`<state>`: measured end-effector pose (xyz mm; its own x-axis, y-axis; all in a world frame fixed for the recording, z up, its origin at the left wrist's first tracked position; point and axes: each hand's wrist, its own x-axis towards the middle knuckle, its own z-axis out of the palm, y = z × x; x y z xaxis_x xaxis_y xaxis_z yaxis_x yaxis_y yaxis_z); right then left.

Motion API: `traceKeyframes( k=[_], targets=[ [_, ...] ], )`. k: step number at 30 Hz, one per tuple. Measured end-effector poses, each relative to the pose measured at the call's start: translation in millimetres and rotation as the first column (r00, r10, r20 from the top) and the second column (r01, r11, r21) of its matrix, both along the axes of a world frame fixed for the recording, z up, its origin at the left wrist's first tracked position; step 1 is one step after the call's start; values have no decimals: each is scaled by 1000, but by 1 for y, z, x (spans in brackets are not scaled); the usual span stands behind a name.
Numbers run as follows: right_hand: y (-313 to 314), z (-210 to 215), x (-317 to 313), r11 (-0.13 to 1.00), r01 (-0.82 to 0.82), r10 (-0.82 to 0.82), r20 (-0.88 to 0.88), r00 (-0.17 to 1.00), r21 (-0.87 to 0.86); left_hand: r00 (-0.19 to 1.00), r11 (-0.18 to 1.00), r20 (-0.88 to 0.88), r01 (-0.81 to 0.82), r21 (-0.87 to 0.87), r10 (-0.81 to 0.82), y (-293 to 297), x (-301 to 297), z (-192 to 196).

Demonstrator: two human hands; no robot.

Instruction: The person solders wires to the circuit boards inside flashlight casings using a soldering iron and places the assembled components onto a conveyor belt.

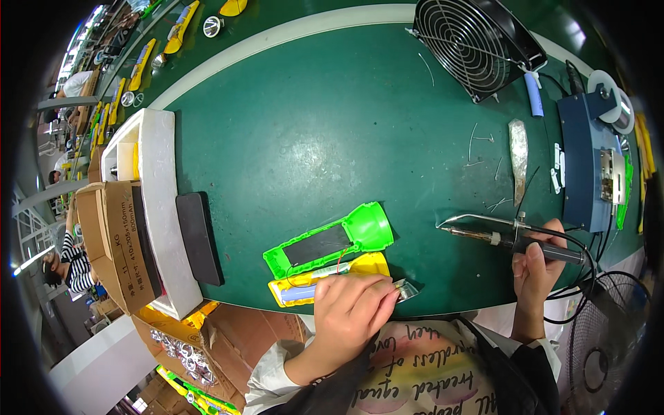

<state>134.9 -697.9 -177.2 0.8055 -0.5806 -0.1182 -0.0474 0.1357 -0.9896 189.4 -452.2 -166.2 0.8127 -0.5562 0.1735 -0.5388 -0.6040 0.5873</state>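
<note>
My left hand (353,308) is closed, with a small shiny reflector (407,290) at its thumb and fingertips. Under that hand lies a yellow flashlight half-shell (373,265), partly covered, with a blue cylindrical battery (299,293) in it. Just beyond is a green flashlight half-shell (370,228), open side up, with a dark panel inside. Thin red and black wires run between the two shells. Over to the right, my right hand (536,266) grips a soldering iron (505,240) by its dark handle. Its tip points left, and a curved metal tube runs above it.
A black fan (474,45) stands at the far right, near a blue soldering station (584,162) with a solder spool (612,100). Wire scraps lie left of a silvery strip (518,159). At left are a black phone (200,238), a foam box (160,207) and cardboard cartons (114,242).
</note>
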Motion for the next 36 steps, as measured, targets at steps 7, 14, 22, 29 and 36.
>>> traceKeyframes(
  k=[7, 14, 22, 29, 36],
  targets=[
    [-2, -9, -6, 999, 41, -41, 5, 999, 28, 1000, 1000, -7, -1, -1, 1, -1, 0, 0],
    [1, -4, -6, 998, 56, -55, -16, 998, 23, 1000, 999, -1, -9, -32, 9, 1, 1, 0],
    [6, 4, -7, 958, -277, 275, 41, 961, 67, 999, 999, -8, 45, 10, -45, 3, 3, 4],
    [3, 3, -6, 953, -293, 293, 19, 956, 78, 987, 981, -46, 161, 109, -157, 6, 9, 10],
    [2, 4, -8, 938, -332, 331, 25, 943, 95, 969, 955, -75, 246, 164, -237, 8, 14, 13]
  ],
)
